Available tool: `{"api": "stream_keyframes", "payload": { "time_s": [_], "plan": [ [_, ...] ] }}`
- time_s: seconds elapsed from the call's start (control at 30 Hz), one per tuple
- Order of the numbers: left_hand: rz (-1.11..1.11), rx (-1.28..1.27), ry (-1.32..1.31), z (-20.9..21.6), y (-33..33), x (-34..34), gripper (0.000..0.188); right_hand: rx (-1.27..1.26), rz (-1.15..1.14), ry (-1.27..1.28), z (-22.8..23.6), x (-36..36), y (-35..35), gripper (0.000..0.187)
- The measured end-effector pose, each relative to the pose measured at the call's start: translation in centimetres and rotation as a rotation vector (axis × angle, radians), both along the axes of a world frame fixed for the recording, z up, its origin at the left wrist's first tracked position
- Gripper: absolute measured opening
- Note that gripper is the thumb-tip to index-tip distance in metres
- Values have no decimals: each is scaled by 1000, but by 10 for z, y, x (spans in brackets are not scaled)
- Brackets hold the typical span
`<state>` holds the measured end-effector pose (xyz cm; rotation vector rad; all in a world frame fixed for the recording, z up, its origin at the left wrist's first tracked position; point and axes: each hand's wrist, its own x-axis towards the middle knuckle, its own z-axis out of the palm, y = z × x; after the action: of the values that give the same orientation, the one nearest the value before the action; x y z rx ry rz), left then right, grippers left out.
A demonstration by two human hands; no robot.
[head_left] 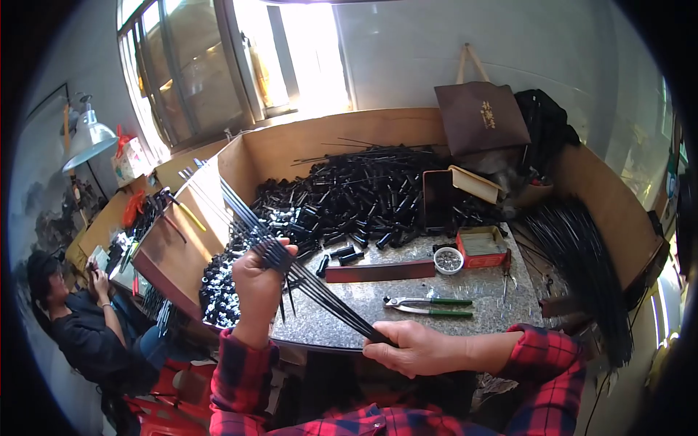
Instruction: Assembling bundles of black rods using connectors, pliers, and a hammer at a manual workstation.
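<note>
My left hand (257,287) is closed around a bundle of thin black rods (327,299), which look like umbrella ribs. The bundle slants across the front of the stone-topped bench (502,316). Past my left hand the rods fan out toward the upper left, and a couple of short ends hang below it. My right hand (408,349) grips the gathered lower end at the bench's front edge. Green-handled pliers (430,305) lie just beyond my right hand. Behind the bundle lies a dark red flat bar (382,271).
A heap of black tubular parts (356,192) fills the bench's back, inside wooden side boards (342,123). At right are a white cup of small parts (448,260), a red box (483,251) and a sheaf of black rods (582,254). A seated person (94,334) is at far left.
</note>
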<state>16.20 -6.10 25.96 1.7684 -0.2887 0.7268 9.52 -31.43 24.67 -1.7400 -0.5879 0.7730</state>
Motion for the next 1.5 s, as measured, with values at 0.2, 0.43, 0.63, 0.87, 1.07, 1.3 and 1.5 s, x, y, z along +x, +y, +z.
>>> {"api": "stream_keyframes", "payload": {
  "time_s": [0.2,0.43,0.63,0.87,1.07,1.3,1.5],
  "plan": [
    [-76,-326,-9,11,16,-4,18,69,-9,105,-28,9,-29,35],
    [-17,-226,49,17,0,-25,15,-751,-286,-1169,-108,46,-79,28],
    [16,-99,35,17,-6,-35,17,-987,-179,-1307,-136,53,-94,27],
    [10,-174,61,6,-9,-40,17,-846,-321,-971,-126,55,-120,26],
    [7,-116,50,0,-3,-42,16,-959,-370,-1031,-125,55,-153,20],
    [-24,-78,38,-11,12,-35,17,-928,-674,-898,-117,67,-233,20],
    [62,-104,88,-19,20,-36,20,-1409,-963,-717,-118,54,-347,21]
  ]
}}
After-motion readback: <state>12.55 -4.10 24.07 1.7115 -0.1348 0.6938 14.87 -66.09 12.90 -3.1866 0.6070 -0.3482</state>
